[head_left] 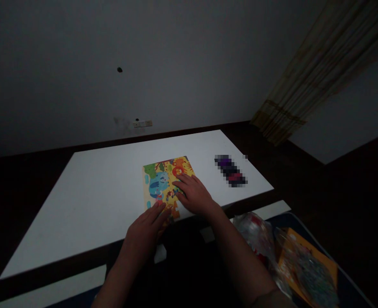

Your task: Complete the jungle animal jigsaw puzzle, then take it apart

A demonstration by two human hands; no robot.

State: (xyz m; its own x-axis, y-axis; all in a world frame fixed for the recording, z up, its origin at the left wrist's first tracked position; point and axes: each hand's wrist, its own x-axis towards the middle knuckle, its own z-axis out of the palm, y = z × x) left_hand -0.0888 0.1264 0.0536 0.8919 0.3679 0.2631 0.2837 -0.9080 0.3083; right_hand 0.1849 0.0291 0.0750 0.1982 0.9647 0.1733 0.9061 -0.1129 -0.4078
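Observation:
A colourful jigsaw puzzle [158,185] lies flat on the white table [95,192], close to its front edge. Printed on it are a blue elephant, a green tree and other cartoon figures on yellow. A stepped, piece-shaped outline shows along its lower right side. My left hand [147,224] rests at the puzzle's lower left, fingers stretched forward over its near part. On the right side lies my right hand [193,194], fingers extended flat across the picture. Both hands cover parts of the puzzle, so what is beneath them is hidden.
A blurred-out dark item [230,171] lies on the table's right side. Below right, a clear plastic bag [256,235] and a yellow box [317,252] with a plastic-wrapped bundle sit on a dark blue surface. A wall [189,64] and curtain [291,94] stand behind.

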